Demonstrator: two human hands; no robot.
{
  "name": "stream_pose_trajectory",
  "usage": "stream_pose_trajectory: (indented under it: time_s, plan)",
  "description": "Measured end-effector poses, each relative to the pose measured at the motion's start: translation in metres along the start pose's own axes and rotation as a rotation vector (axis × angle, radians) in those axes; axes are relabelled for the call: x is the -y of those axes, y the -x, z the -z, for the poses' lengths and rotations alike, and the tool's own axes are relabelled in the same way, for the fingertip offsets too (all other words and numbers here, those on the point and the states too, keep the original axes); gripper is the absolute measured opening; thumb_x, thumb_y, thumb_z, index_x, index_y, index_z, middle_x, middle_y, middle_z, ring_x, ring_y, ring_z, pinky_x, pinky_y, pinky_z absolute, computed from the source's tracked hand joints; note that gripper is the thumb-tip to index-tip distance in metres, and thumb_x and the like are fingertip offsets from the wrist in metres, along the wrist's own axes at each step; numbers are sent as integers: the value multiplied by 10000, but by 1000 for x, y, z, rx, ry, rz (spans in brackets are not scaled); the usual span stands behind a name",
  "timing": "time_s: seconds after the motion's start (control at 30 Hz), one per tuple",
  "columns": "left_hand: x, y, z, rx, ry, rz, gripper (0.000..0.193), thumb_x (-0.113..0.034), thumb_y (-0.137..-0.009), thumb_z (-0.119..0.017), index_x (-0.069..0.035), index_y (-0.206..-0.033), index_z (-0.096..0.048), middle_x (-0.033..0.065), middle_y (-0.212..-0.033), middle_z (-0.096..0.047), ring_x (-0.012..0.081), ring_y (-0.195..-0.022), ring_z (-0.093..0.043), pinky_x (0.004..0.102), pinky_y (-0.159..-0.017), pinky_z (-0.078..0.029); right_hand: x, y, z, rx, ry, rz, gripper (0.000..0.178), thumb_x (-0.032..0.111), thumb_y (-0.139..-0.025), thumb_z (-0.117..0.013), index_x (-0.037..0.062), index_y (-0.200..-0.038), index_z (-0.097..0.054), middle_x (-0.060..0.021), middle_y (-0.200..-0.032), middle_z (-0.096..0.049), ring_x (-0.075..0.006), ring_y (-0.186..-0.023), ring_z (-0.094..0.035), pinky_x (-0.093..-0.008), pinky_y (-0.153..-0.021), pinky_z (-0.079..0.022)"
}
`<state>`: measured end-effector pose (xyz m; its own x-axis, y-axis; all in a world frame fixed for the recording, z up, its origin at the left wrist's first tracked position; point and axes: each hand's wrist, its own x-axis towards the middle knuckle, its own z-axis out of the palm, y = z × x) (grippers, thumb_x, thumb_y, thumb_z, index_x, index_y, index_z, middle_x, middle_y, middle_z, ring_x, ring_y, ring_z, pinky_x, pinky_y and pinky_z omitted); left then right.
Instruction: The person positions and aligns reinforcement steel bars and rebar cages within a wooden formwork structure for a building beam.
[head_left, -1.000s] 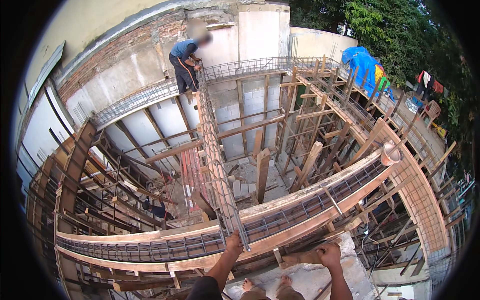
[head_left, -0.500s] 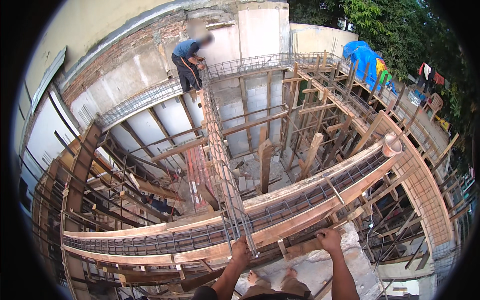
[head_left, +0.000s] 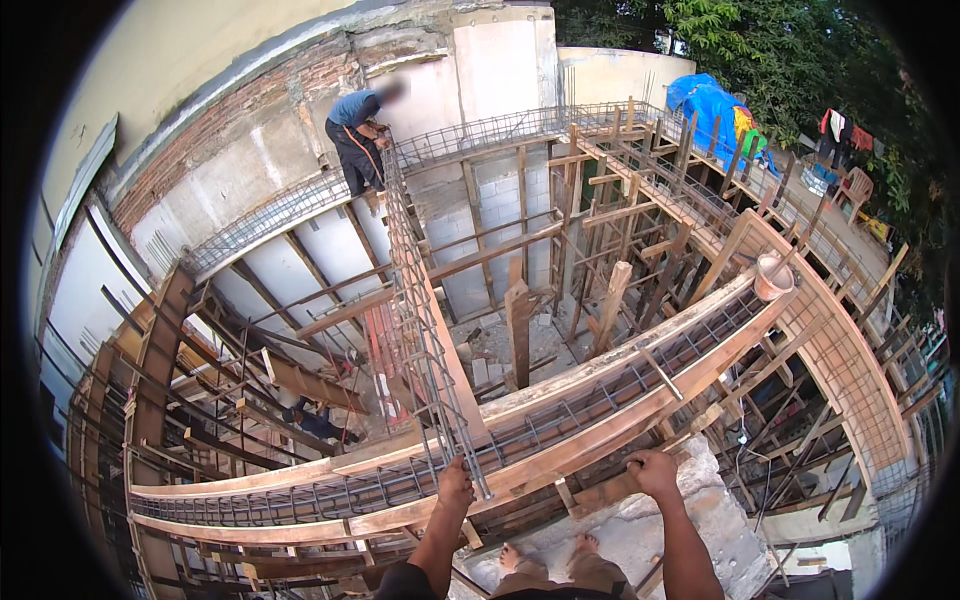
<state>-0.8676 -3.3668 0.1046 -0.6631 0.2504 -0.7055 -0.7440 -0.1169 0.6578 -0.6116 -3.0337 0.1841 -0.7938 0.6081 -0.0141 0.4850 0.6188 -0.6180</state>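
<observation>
A long steel rebar cage [head_left: 418,330] spans from the far wall to me, its near end lying over the curved beam form. My left hand [head_left: 456,483] is closed around a bar at that near end. To its right, my right hand [head_left: 652,472] is held in a fist above the stone ledge, apart from the cage; whatever its fingers may hold is hidden. A plank [head_left: 455,375] shows just right of the cage. At the far end, a co-worker in a blue top [head_left: 355,130] bends with both hands at the cage.
The curved timber form [head_left: 590,445] holds more rebar, with a bucket [head_left: 774,277] at its right end. My bare feet stand on a rough concrete ledge [head_left: 690,530]. Below is a deep pit with timber props [head_left: 518,330] and another person [head_left: 318,422]. A blue tarp [head_left: 715,115] lies far right.
The near end of the cage has moved left with my left hand, uncovering the plank beside it. My right hand stays closed in about the same place. The view has shifted slightly.
</observation>
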Motion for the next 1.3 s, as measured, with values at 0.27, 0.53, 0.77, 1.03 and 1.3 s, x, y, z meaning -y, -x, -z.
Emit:
stream_pose_trajectory:
  time_s: [0.27, 0.53, 0.77, 1.03, 1.3]
  plan:
    - [2, -7, 1, -48, 57, 15, 240, -308, -915, -572, -189, -727, -480, -48, -511, -347, 98, -369, -295, 289, -343, -208, 11, 5, 1, 2, 21, 1, 200, 243, -771, -650, 139, -887, -775, -110, -875, -729, -301, -859, -692, -405, -802, -543]
    - [75, -47, 22, -142, -54, 101, 267, -337, -885, -573, -177, -710, -449, -13, -504, -351, 137, -364, -331, 322, -344, -257, 14, 5, 5, -19, 29, -8, 191, 247, -772, -653, 152, -878, -781, -99, -871, -730, -302, -878, -685, -403, -818, -539]
    - [89, -66, 23, -90, -16, 157, 294, -379, -946, -548, -191, -747, -441, -25, -488, -308, 143, -364, -321, 334, -336, -271, 17, 5, 6, -34, 10, -46, 157, 236, -783, -657, 162, -845, -780, -72, -865, -735, -288, -870, -683, -404, -853, -518]
    - [88, -71, 8, -79, -28, 119, 274, -364, -931, -531, -191, -741, -435, -19, -487, -288, 144, -372, -298, 328, -355, -257, 29, 7, 12, -45, 3, -29, 155, 250, -778, -668, 173, -846, -784, -61, -869, -737, -290, -864, -674, -416, -885, -493]
    - [87, -70, 3, -193, -87, 112, 245, -349, -941, -523, -190, -773, -442, -17, -511, -305, 148, -371, -296, 318, -354, -247, 23, 6, 10, -24, -14, 6, 175, 265, -775, -670, 166, -863, -785, -68, -869, -736, -281, -884, -678, -410, -874, -499]
